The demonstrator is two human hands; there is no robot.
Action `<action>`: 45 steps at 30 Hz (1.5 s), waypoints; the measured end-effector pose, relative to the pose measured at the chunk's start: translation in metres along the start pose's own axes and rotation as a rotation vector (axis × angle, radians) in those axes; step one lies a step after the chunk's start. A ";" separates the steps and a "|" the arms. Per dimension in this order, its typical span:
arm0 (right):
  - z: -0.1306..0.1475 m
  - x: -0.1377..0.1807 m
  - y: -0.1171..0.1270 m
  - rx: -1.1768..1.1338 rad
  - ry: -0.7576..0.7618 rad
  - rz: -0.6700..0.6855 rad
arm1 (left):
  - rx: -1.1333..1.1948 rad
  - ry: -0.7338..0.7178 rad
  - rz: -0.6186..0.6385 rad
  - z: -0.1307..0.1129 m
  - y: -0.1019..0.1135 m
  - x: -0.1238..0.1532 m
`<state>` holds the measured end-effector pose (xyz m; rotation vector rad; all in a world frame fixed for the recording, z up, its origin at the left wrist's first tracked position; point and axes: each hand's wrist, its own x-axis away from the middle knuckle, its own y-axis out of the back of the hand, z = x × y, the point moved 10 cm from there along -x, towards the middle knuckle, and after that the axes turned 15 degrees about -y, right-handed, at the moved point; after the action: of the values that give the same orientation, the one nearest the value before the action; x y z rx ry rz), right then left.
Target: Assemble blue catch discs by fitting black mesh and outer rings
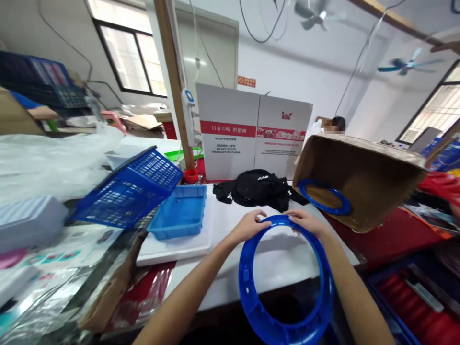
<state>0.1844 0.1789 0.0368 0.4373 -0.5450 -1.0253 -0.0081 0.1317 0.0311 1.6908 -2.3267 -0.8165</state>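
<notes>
A large blue plastic ring (247, 282) with moulded details hangs in front of me, above the white tabletop edge. My left hand (253, 224) grips its far rim with the thumb on top. Close beside it, my right hand (304, 221) holds the same rim on the right. Both hands' undersides are partly hidden. A similar blue ring (325, 197) lies inside a tilted cardboard box (362, 167) at the right. Just beyond my hands is a black cloth item (255, 187).
A shallow blue tray (179, 211) sits on a white slab at left, beside a tilted blue basket (129, 191). A white printed carton panel (230, 129) stands at the back. Red parts (413, 306) fill a bin at lower right. A person (336, 125) is partly visible behind the box.
</notes>
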 end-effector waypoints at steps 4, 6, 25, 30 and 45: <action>0.038 -0.100 -0.008 0.103 0.122 -0.061 | -0.435 0.197 -0.079 0.022 0.054 0.019; 0.051 -0.131 0.001 0.149 0.192 -0.177 | -0.544 0.293 -0.062 0.033 0.059 0.027; 0.034 -0.180 0.063 0.125 0.350 -0.610 | -1.136 -0.034 0.237 0.046 0.007 0.016; 0.080 -0.110 0.107 -0.009 0.512 -0.888 | -1.010 -0.174 0.351 0.032 -0.006 0.018; 0.112 -0.002 0.021 -0.010 0.282 -0.488 | 0.224 -0.150 -0.268 0.006 0.003 0.014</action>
<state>0.1289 0.1799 0.1363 0.7149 -0.1786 -1.4022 -0.0178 0.1212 0.0247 2.1411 -2.3983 -0.7740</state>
